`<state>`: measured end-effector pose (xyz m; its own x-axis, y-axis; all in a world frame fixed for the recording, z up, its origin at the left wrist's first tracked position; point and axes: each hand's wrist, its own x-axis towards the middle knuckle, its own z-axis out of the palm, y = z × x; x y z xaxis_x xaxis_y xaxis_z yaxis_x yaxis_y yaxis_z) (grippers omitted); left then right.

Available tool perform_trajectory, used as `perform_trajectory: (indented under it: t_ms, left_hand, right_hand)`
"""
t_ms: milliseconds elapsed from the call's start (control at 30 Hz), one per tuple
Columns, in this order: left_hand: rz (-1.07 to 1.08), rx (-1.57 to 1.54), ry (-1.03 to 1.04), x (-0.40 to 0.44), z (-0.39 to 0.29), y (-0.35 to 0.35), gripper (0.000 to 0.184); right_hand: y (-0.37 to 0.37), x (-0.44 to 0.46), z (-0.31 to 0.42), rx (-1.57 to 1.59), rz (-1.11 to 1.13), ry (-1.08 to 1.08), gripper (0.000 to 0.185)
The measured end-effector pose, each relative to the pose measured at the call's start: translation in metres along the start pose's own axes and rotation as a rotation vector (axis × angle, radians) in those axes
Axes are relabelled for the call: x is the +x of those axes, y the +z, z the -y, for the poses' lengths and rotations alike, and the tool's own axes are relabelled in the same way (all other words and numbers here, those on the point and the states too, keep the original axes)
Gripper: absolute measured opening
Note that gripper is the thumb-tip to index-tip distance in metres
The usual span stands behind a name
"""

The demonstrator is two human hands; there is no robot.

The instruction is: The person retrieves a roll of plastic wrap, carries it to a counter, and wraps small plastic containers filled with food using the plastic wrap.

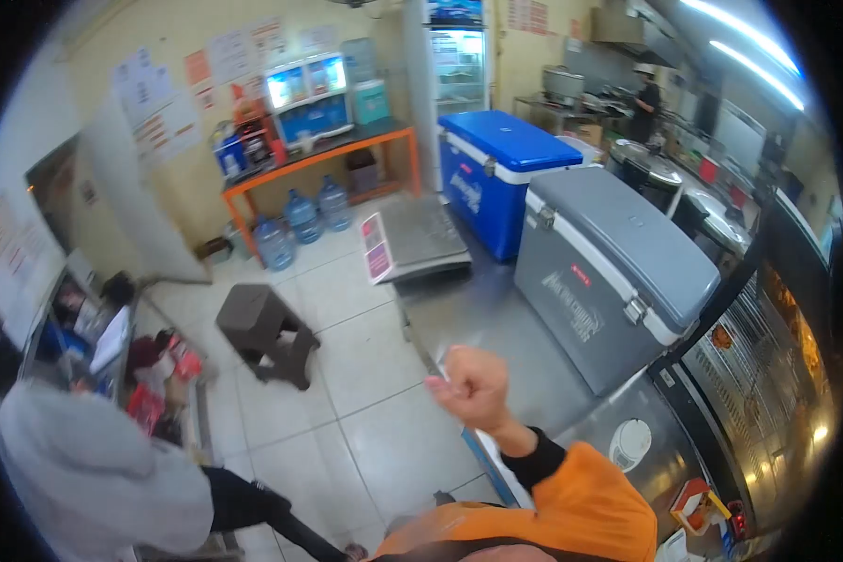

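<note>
My right hand [475, 386] is raised in front of me, at the end of an orange sleeve with a black cuff. Its fingers are curled into a fist with the thumb at the left side, and no object shows in it. Below and beyond it lies the left edge of a steel counter [482, 323]. On that counter stand a grey cooler box [571, 304] and a blue cooler box [482, 192], both with lids down. A flat-topped scale [417, 239] sits at the counter's far left end. My left hand is out of sight.
A brown plastic stool [264, 328] stands on the tiled floor. At the left, a person in a grey hooded top [94, 468] sits with one leg stretched out. A round white lid [630, 443] lies on the counter, near a glass-fronted oven [768, 375]. Another person [644, 103] stands far back.
</note>
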<state>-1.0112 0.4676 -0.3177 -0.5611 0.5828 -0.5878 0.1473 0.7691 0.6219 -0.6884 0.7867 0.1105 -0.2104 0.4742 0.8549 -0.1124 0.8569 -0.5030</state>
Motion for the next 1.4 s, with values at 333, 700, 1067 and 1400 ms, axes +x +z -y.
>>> perform_trajectory:
  t_ms: [333,700,1067,1400]
  left_hand:
    - [-0.101,0.000,-0.103,0.271,-0.185,-0.118,0.045]
    - [0.084,0.560,0.574,0.633,-0.705,-0.235,0.038]
    - [0.324,0.436,0.204,0.997,-0.841,-0.133,0.040]
    - [0.530,0.767,0.339,1.227,-1.115,0.024,0.038]
  right_hand:
    - [0.156,0.231,-0.185,0.031,-0.091,-0.663,0.038]
    - [0.244,0.386,-0.481,-0.425,-0.220,-0.489,0.037]
    - [0.236,0.551,-0.782,-0.497,-0.426,-0.289,0.040]
    - [0.160,0.602,-1.026,-1.279,-0.576,0.246,0.040]
